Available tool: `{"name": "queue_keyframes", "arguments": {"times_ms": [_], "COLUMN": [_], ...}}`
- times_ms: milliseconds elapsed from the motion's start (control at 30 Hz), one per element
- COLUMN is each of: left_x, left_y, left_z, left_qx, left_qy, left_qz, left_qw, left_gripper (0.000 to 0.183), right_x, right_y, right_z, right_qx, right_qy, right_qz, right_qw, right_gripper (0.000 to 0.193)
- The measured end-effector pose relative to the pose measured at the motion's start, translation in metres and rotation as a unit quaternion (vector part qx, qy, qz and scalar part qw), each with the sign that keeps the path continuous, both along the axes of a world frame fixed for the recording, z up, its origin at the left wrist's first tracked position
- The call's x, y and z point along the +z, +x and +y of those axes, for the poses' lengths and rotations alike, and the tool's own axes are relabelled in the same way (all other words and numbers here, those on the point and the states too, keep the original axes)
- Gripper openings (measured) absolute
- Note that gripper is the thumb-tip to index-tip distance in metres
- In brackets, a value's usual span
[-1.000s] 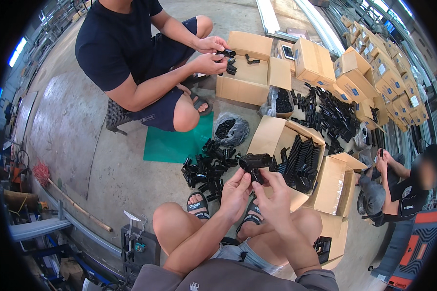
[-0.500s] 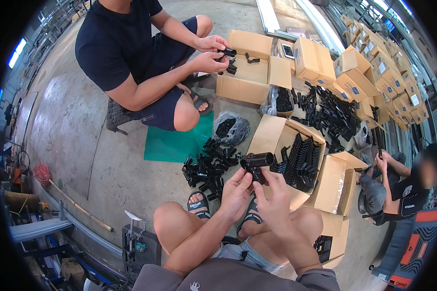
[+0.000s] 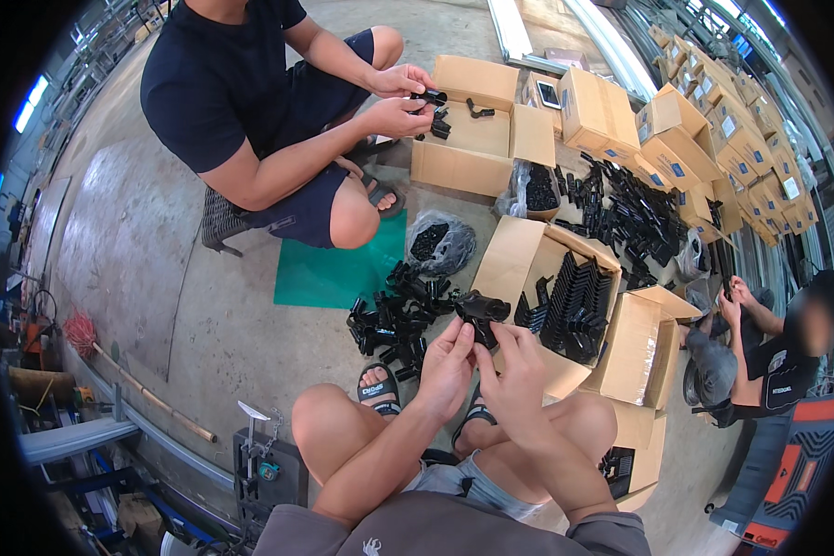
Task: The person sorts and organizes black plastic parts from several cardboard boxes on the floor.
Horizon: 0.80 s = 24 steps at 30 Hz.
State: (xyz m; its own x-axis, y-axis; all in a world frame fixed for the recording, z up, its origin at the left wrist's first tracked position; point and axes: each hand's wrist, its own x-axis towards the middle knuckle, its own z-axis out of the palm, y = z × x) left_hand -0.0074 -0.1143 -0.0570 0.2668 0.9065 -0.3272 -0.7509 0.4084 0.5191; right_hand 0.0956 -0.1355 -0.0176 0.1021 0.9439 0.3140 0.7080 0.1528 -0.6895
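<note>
Between my knees I hold up a glossy black tubular pipe fitting [image 3: 482, 307]. My left hand [image 3: 447, 372] is closed on its lower left part, thumb and fingers pinching it. My right hand [image 3: 513, 378] grips its lower right part with bent fingers; the fingertips are partly hidden behind it. Just beyond my left hand lies a loose pile of similar black fittings [image 3: 380, 324] on the floor. To the right of the held piece stands an open cardboard box [image 3: 505, 264] with black fittings [image 3: 579, 310] stacked in rows.
A green sheet [image 3: 329, 273] and a plastic bag of small black parts [image 3: 447, 243] lie ahead. Across sits a person [image 3: 222, 120] holding a black fitting over an open carton [image 3: 459, 171]. Another person [image 3: 769, 357] works at far right, near a black parts heap [image 3: 630, 218].
The fitting has been turned in my hands; its tube end now tilts down to the right and has shifted slightly left. Both hands keep hold of it.
</note>
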Motion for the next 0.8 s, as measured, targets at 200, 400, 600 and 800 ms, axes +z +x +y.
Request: {"name": "queue_keyframes", "arguments": {"times_ms": [200,400,600,800], "left_x": [0.007,0.021,0.078,0.073], "left_y": [-0.007,-0.053,-0.107,-0.128], "left_z": [0.001,0.01,0.012,0.013], "left_qx": [-0.009,0.053,0.142,0.111], "left_qy": [-0.021,0.079,0.05,0.028], "left_qz": [-0.051,-0.055,-0.036,0.008], "left_qw": [0.998,0.994,0.988,0.993], "left_gripper": [0.032,0.046,0.045,0.043], "right_x": [0.01,0.002,-0.193,-0.3], "right_y": [0.006,0.047,0.034,-0.003], "right_z": [0.003,0.035,0.059,0.054], "right_qx": [0.032,-0.139,-0.173,-0.092], "right_qy": [0.039,-0.02,-0.401,-0.312], "right_qz": [-0.004,0.323,0.308,-0.104], "right_qw": [0.999,0.936,0.845,0.94], "right_gripper": [0.039,0.025,0.024,0.021]}}
